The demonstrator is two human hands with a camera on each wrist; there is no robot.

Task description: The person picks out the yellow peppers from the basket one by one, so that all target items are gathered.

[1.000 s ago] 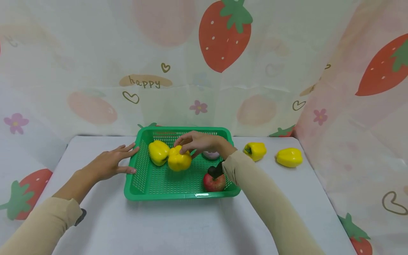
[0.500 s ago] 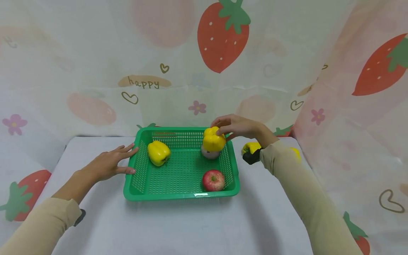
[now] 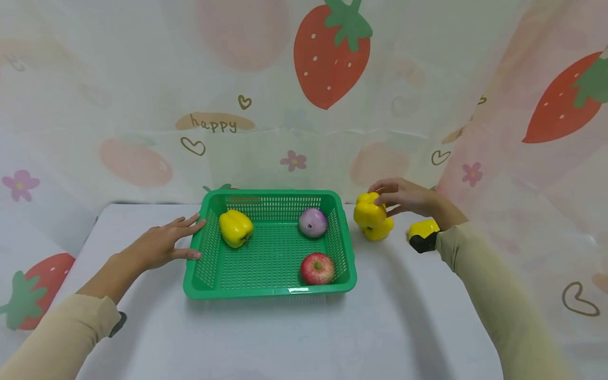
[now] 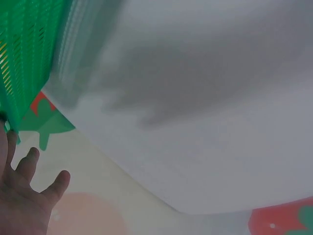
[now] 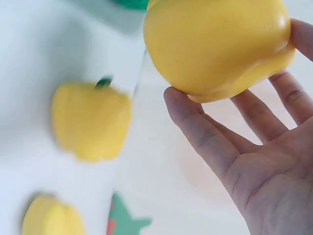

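Observation:
My right hand holds a yellow bell pepper above the table, right of the green basket. In the right wrist view its thumb and fingers grip the held bell pepper. A second yellow bell pepper lies on the table, partly covered by the held one. My left hand rests with spread fingers against the basket's left rim. Inside the basket lie a yellow bell pepper at the left, a purple onion at the back right and a red apple at the front right.
Another yellow bell pepper lies farther right, partly behind the right wrist strap. The white table ends at a hanging cloth printed with strawberries, along the back and right.
My right hand has lifted the yellow bell pepper from the basket and carried it right, past the onion and over the basket's right rim. The left hand has stayed on the left rim.

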